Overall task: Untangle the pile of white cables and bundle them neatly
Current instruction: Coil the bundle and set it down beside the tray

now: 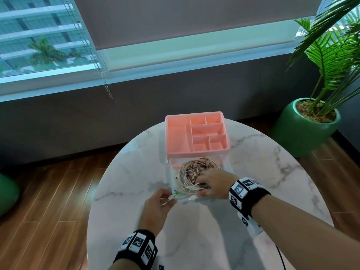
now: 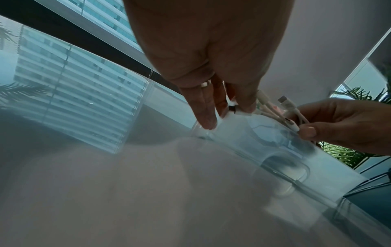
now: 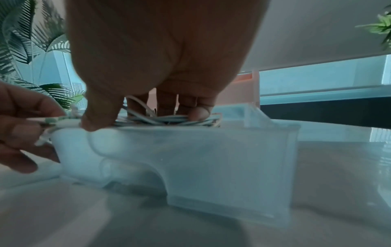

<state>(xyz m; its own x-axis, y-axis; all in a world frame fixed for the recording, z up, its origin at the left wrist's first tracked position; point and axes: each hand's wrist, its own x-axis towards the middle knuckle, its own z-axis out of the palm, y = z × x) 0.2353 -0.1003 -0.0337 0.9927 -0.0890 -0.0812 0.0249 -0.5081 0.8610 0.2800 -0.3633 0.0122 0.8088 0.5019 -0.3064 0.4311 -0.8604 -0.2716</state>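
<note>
Our left hand sits at the near left corner of the clear drawer, fingers curled, pinching a few white plug ends that stick out over the drawer's front rim. In the left wrist view a ring shows on one finger, whose tip touches the drawer wall.

Our right hand reaches into the drawer from the right, fingers bent down and closed over the near side of the cables; the thumb presses the strands against the front rim.

The cables lie as a loose round coil filling the drawer, which is pulled out toward us from under the pink tray. The loose ends run left along the front rim, toward our left hand. The coil itself has no clear long axis.

The drawer walls hem the coil on three sides. The marble table shows bare surface left, right and in front of the drawer. A potted plant stands on the floor, well apart to the right.
</note>
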